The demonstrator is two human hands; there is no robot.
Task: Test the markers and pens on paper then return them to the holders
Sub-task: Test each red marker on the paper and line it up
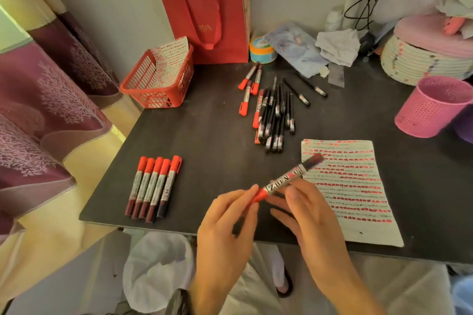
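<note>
Head view: marker [289,179] held in both hands at lower centre, cap step in hand.
I see the left hand [225,227] pinching the red cap and the right hand [309,215] gripping the barrel. The dark end points up-right over the top left corner of the paper [358,199]. I judge the cap is coming off or going on; I cannot tell which. If it is coming off, the next move needs a straight pull, then tip to paper. Basket [158,84] at upper left and cup [432,107] at the right edge stand well apart.
</note>
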